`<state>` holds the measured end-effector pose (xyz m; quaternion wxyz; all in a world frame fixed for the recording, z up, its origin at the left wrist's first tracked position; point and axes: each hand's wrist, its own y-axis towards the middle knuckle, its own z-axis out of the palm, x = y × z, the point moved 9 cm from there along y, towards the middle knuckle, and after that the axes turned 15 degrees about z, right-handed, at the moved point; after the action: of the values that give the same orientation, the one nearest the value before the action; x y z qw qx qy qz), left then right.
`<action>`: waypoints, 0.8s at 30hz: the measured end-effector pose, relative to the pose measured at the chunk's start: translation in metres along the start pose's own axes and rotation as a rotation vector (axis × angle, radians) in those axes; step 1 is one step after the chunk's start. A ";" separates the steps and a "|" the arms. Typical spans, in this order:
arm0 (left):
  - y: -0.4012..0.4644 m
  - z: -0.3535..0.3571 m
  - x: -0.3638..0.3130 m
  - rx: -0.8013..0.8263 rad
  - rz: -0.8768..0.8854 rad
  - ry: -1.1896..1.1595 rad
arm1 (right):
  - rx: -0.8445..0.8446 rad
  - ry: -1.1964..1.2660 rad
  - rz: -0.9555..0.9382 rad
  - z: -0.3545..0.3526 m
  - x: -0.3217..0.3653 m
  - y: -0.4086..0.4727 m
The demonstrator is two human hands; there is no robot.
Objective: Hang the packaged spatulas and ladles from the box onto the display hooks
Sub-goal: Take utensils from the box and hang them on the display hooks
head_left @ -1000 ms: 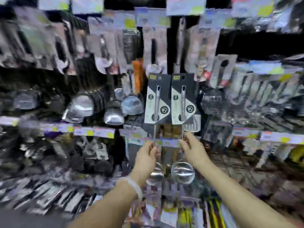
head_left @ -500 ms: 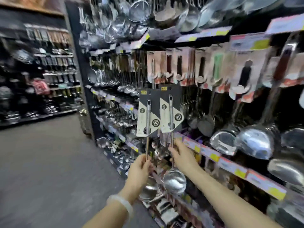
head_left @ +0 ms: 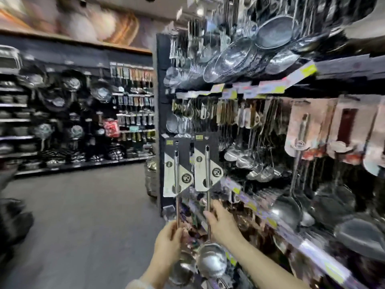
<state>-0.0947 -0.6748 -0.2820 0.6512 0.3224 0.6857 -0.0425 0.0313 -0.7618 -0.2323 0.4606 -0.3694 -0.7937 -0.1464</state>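
We hold two carded ladles upright and side by side near the rack's end. The left hand [head_left: 168, 239] is clamped on the left ladle [head_left: 176, 174]; the right hand [head_left: 221, 223] grips the right ladle [head_left: 207, 170]. The step in hand is carrying to a hook. Next, we judge, each card hole must meet a free display hook [head_left: 239, 130]. Since the earlier frame, the view has swung left, revealing the aisle floor [head_left: 83, 215].

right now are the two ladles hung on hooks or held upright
Held upright, not hung: left hand and right hand grip the ladles by their stems, cards up, bowls down.
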 end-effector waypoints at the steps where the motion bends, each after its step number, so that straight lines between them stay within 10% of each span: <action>1: 0.020 -0.008 0.014 0.002 -0.011 -0.006 | -0.008 -0.027 0.009 0.014 0.008 0.017; 24: 0.442 0.024 0.160 0.401 0.076 -0.158 | -0.427 -0.057 0.157 0.052 0.113 0.388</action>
<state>0.1551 -0.2765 -0.2727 0.6268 0.4667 0.5978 -0.1786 0.2443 -0.4155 -0.2070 0.3595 -0.5231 -0.7262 -0.2642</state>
